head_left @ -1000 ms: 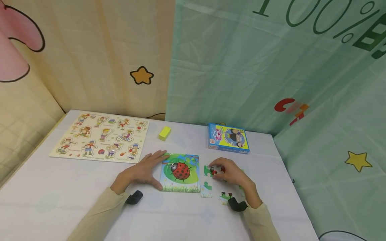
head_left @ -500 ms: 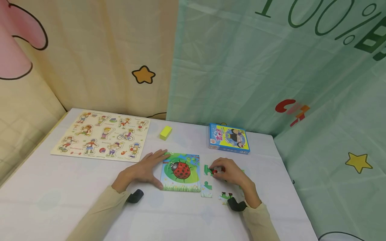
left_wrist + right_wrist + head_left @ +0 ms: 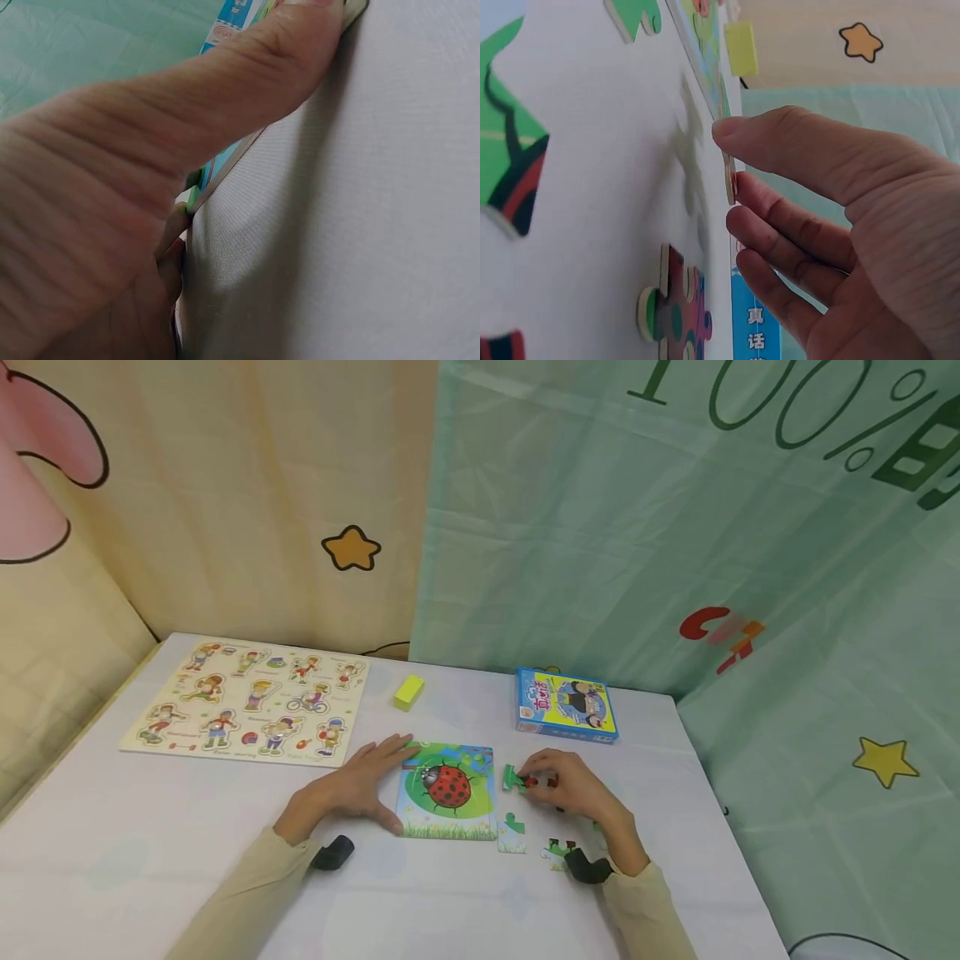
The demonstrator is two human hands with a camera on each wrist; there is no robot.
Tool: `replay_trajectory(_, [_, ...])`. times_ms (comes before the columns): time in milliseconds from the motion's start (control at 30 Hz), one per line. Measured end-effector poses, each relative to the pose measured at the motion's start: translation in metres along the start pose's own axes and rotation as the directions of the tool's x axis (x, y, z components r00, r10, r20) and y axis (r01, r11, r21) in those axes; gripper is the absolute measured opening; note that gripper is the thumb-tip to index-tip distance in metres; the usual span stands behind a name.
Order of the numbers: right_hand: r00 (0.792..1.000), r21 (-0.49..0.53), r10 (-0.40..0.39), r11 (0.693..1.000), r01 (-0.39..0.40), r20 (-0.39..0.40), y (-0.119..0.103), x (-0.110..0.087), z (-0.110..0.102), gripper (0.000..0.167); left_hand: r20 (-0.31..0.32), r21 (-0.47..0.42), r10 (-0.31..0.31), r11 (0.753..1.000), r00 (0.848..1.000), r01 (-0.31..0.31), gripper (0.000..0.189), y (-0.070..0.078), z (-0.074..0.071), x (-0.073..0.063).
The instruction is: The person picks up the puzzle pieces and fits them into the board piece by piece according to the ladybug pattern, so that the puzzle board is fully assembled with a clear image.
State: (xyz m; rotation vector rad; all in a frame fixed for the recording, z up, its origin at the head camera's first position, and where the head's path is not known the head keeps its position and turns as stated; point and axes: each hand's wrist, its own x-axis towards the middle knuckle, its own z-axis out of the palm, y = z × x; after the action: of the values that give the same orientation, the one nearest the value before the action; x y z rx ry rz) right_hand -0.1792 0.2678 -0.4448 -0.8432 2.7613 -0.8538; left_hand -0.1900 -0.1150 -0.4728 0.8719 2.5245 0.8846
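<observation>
My left hand (image 3: 356,789) lies spread along the left side of a square ladybug picture board (image 3: 447,832). Its thumb touches the lower left corner and a fingertip reaches the upper left one. To the board's right, my right hand (image 3: 566,783) pinches a green jigsaw piece (image 3: 512,778) between thumb and finger. That piece is edge-on and raised off the table in the right wrist view. Below it lies another green and white jigsaw piece (image 3: 513,835). More loose jigsaw pieces (image 3: 679,307) lie under and around the right hand, partly hidden by it.
A cream board with sports figures (image 3: 251,697) lies at the back left. Beside it is a yellow block (image 3: 408,692). A blue and yellow box (image 3: 567,705) stands at the back right. Near my right wrist lies one jigsaw piece (image 3: 557,853). Curtains close off the table's back.
My right hand has lifted the green jigsaw piece a little off the table and tilted it. The left hand and the ladybug board keep their places.
</observation>
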Motion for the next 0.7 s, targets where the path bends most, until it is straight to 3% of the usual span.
replay_trajectory(700, [0.986,-0.013,-0.144,0.989,0.146,0.088,-0.043,0.048,0.028,0.022,0.008,-0.026,0.000,1.000,1.000,0.000,0.122,-0.003,-0.001,-0.002])
